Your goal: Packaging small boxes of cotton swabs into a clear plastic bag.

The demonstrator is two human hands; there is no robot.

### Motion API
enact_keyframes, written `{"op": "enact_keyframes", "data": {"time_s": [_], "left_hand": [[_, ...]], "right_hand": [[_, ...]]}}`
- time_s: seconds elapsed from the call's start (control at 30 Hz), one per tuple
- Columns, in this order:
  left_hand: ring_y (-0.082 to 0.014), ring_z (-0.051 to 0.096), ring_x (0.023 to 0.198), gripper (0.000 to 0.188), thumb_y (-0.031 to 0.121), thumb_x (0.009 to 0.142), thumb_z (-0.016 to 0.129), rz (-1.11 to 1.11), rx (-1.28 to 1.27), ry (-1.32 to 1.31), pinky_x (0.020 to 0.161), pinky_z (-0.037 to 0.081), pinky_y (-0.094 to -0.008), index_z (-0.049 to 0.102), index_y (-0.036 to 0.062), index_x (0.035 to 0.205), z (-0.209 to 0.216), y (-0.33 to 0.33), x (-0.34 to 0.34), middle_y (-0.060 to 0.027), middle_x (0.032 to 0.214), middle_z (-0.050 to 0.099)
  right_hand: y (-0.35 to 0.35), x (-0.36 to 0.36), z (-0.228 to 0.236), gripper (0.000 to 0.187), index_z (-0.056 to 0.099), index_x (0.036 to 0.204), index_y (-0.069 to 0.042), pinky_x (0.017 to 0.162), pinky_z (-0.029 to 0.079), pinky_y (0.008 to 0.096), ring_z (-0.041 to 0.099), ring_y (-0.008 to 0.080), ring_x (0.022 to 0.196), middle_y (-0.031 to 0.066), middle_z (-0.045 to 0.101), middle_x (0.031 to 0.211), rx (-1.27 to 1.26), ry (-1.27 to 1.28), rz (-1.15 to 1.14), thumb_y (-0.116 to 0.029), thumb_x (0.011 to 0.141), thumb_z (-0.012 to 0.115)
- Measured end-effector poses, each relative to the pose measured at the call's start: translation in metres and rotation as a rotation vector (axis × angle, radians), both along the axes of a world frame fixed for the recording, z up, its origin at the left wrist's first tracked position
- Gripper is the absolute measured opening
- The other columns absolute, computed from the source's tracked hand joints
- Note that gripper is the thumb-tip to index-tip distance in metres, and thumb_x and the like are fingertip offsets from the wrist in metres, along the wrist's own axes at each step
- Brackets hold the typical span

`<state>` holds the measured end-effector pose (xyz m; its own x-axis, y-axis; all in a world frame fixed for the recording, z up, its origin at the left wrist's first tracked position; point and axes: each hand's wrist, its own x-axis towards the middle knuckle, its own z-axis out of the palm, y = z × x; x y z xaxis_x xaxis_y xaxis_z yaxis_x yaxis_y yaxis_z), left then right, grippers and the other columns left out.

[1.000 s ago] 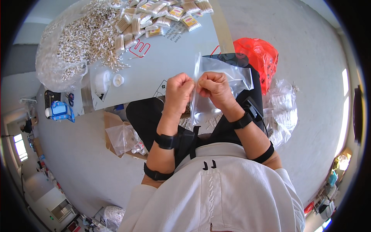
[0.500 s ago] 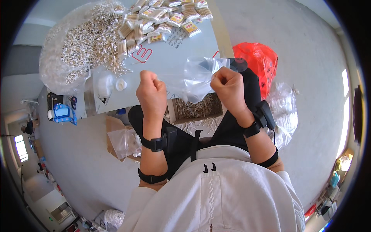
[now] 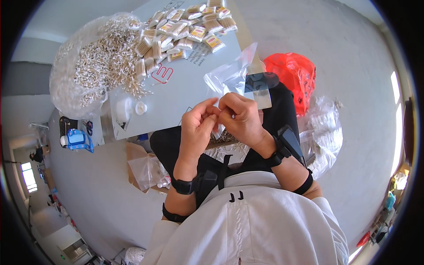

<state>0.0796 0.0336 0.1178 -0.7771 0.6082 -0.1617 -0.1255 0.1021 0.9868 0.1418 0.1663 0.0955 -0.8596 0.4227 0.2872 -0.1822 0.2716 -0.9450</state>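
- The clear plastic bag (image 3: 227, 79) is the thing in hand: its wide part spreads beyond the knuckles, over the near edge of the counter (image 3: 172, 99), and it narrows toward the meeting point of the two hands.
- The left hand (image 3: 198, 123) has its fingers curled and its thumb tip close to the forefinger, a narrow pinch; whether film is caught in it I cannot tell.
- The right hand (image 3: 242, 117) is bunched, fingers folded in, and appears to hold the bag's narrowed part.
- The step in hand looks like fine fingertip work on that narrowed part; opening, twisting or fastening cannot be told apart here, since the knuckles hide the contact.
- The next move, as I judge it, calls for a firm right-hand grip and a small, controlled pull by the left, as thin film slips and tears easily.
- Farther up the counter lie packed bundles of cotton swabs (image 3: 176, 33), with a heap of loose swabs (image 3: 104, 62) to their left.
- Off the counter's right side sits a red plastic bag (image 3: 296, 79), well apart from both hands.
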Motion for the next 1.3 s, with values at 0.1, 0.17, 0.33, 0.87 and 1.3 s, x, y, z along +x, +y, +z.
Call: {"op": "enact_keyframes", "data": {"time_s": [0.1, 0.17, 0.33, 0.87, 1.3], "left_hand": [[-0.0193, 0.062, 0.100, 0.045, -0.006, 0.086, 0.053, 0.128, 0.009, -0.010, 0.088, 0.048, -0.0284, 0.049, -0.0067, 0.131, -0.029, -0.001, -0.003, -0.0150, 0.116, 0.062], [-0.0223, 0.056, 0.112, 0.052, -0.003, 0.086, 0.056, 0.035, 0.171, -0.261, 0.095, 0.045, -0.0324, 0.043, -0.0071, 0.136, -0.045, -0.007, -0.015, -0.0167, 0.125, 0.056], [-0.0259, 0.054, 0.117, 0.069, 0.016, 0.083, 0.069, 0.201, 0.251, -0.329, 0.096, 0.044, -0.0353, 0.036, -0.0090, 0.137, -0.049, 0.016, -0.013, -0.0157, 0.130, 0.052], [-0.0384, 0.042, 0.127, 0.059, 0.011, 0.080, 0.069, -0.454, -0.394, 0.635, 0.107, 0.034, -0.0391, 0.046, 0.0016, 0.134, -0.038, 0.032, -0.034, -0.0269, 0.133, 0.046], [-0.0144, 0.065, 0.069, 0.025, 0.018, 0.093, 0.057, -0.056, -0.323, 0.211, 0.060, 0.051, -0.0261, 0.063, -0.0048, 0.086, -0.049, 0.058, -0.168, -0.0099, 0.078, 0.066]], "right_hand": [[0.000, -0.002, -0.001, 0.010, 0.055, 0.077, -0.001, 0.051, 0.040, 0.0301, 0.051, 0.0205, 0.056, 0.0098, 0.053, 0.070, 0.163, 0.116, 0.065, 0.007, 0.072, 0.059], [-0.005, -0.001, 0.006, 0.010, 0.055, 0.076, -0.001, 0.055, 0.043, 0.0352, 0.052, 0.0306, 0.059, 0.0126, 0.052, 0.070, 0.142, 0.223, 0.276, 0.007, 0.070, 0.059], [-0.008, 0.006, 0.000, 0.011, 0.053, 0.073, -0.001, 0.055, 0.043, 0.0368, 0.053, 0.0318, 0.060, 0.0127, 0.051, 0.071, 0.124, 0.182, 0.426, 0.008, 0.068, 0.057], [0.013, 0.033, 0.014, 0.013, 0.058, 0.080, 0.000, 0.052, 0.037, 0.0226, 0.047, 0.0075, 0.058, 0.0037, 0.052, 0.068, -0.146, 0.021, 0.111, 0.010, 0.071, 0.056], [0.064, 0.020, 0.022, 0.012, 0.062, 0.075, 0.001, 0.050, 0.038, 0.0258, 0.050, 0.0139, 0.055, 0.0081, 0.054, 0.066, -0.205, -0.176, 0.077, 0.007, 0.069, 0.054]]}}
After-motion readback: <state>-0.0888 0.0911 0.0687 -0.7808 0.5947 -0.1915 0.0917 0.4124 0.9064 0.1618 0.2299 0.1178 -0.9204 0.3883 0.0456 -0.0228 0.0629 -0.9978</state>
